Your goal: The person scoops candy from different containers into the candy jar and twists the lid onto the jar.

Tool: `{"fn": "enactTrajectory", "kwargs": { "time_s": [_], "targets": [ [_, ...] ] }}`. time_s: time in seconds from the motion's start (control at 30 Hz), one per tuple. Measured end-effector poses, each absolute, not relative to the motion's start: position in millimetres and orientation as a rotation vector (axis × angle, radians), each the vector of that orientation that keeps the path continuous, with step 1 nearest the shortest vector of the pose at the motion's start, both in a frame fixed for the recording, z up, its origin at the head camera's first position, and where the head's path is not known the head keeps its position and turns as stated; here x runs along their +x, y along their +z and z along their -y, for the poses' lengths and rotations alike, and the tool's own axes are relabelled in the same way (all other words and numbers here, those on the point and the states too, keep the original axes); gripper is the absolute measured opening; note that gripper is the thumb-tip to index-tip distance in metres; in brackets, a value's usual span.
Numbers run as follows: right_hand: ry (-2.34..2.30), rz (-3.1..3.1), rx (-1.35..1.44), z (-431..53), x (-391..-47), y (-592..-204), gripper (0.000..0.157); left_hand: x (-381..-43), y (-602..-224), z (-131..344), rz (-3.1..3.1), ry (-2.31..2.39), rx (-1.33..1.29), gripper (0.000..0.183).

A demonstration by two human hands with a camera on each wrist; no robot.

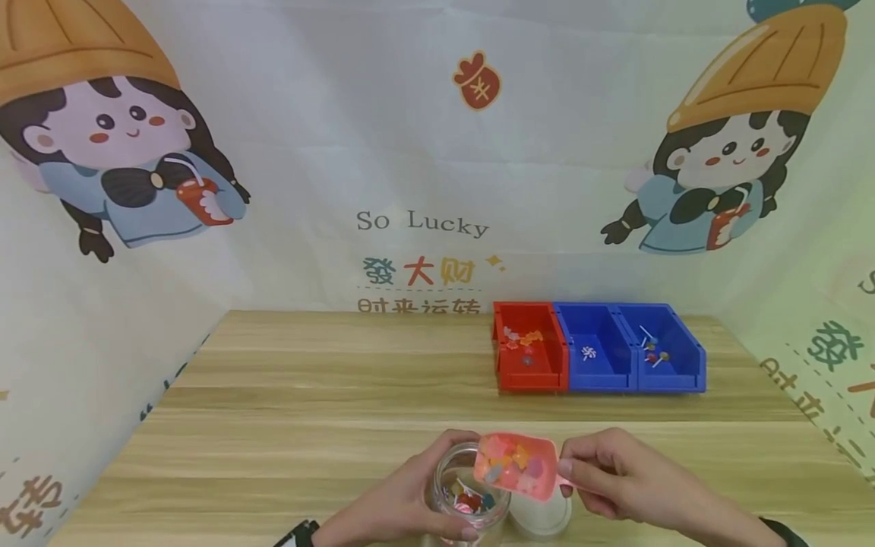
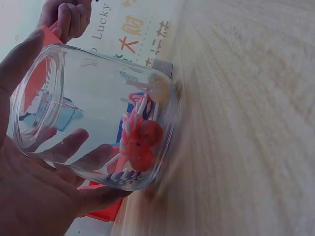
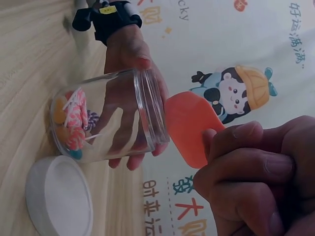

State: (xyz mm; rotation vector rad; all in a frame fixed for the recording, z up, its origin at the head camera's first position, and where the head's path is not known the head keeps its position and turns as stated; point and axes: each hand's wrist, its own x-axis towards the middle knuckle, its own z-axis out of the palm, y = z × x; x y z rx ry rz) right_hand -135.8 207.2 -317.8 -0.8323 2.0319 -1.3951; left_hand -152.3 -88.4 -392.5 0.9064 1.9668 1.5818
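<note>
My left hand (image 1: 399, 497) grips a clear glass jar (image 2: 88, 98) that stands on the table. Inside at its bottom lie lollipops (image 3: 76, 120), some with pink-and-white swirls, others like coloured balls. My right hand (image 1: 618, 475) pinches the handle of a pink scoop (image 3: 189, 125). That scoop holds several gummy candies (image 1: 509, 463) in orange, pink and purple. Its front edge is over the jar's open mouth, at the right side of the rim. Beside the jar a white lid (image 3: 37, 191) lies on the table, partly covered by the scoop in the head view.
At the back right, a red bin (image 1: 533, 381) with gummy candies adjoins two blue bins. The middle blue bin (image 1: 601, 384) holds a swirled lollipop, the right blue bin (image 1: 673, 383) a few ball lollipops. A printed cloth (image 1: 307, 175) hangs behind the wooden table (image 1: 328, 372).
</note>
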Motion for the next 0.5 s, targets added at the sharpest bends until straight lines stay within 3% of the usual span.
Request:
{"fn": "enactTrajectory", "kwargs": {
  "time_s": [0.5],
  "targets": [
    [-1.161, -2.302, -0.873, -202, -132, -299, 0.027, -155, -393, 89, -1.956, 1.567, 0.907, 0.07]
  ]
}}
